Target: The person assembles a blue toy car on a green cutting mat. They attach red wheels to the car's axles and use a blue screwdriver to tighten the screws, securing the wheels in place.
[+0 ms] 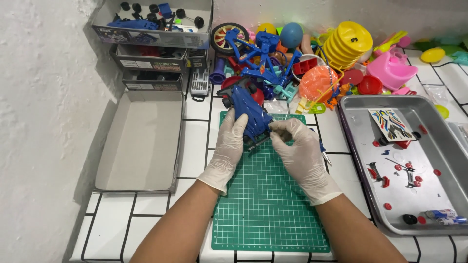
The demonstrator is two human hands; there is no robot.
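A blue toy racing car point(248, 113) is held over the far end of a green cutting mat point(265, 204). My left hand point(228, 146), in a white glove, grips the car's left side. My right hand point(298, 148), also gloved, pinches the car's near right corner with thumb and fingers. The car's near end is partly hidden behind my fingers.
An empty grey box lid point(139, 141) lies to the left, below stacked kit boxes point(151, 36). A metal tray point(429, 146) on the right holds a sticker sheet point(390, 124), small red parts and two batteries point(441, 216). A heap of colourful plastic toys point(312, 58) fills the back.
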